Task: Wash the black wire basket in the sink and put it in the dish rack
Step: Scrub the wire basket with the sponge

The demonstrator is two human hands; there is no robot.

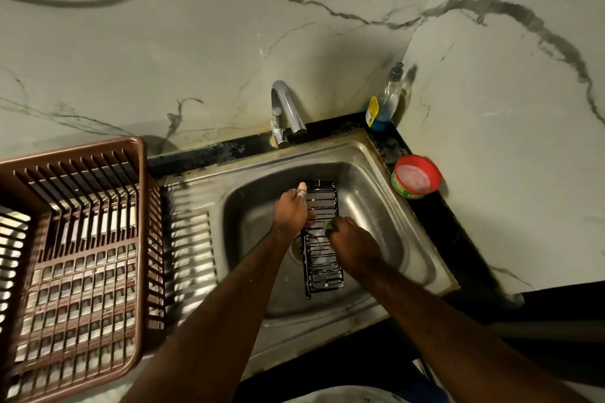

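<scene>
Black wire basket (322, 239) over sink (376, 173) drain: likely light, stiff, soapy-slick. Left hand (291, 211) grips its rim; right hand (352, 244) pinches green scrubber (328, 225). Hold by rim wires.

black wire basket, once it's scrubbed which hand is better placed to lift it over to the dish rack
Probably the left. The left hand already grips the black wire basket on its left side, and the brown dish rack stands left of the sink. The right hand is busy holding a green scrubber.
</scene>
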